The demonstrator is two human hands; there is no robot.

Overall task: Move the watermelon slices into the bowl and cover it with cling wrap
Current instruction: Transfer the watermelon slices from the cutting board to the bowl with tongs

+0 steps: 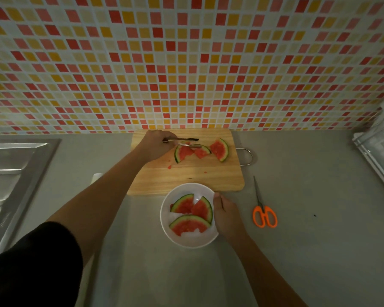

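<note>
Three wedges (pixel 190 214) in bowl (pixel 182 189), right fingers (pixel 217 197) grip rim, left fingers (pixel 162 135) grip metal tongs (pixel 187 145)

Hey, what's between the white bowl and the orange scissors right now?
The right hand, gripping the rim of the bowl, then bare grey counter up to the scissors, seen in the head view.

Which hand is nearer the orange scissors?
Right. The right hand grips the bowl rim just left of the scissors; the left hand holds tongs over the cutting board.
</note>
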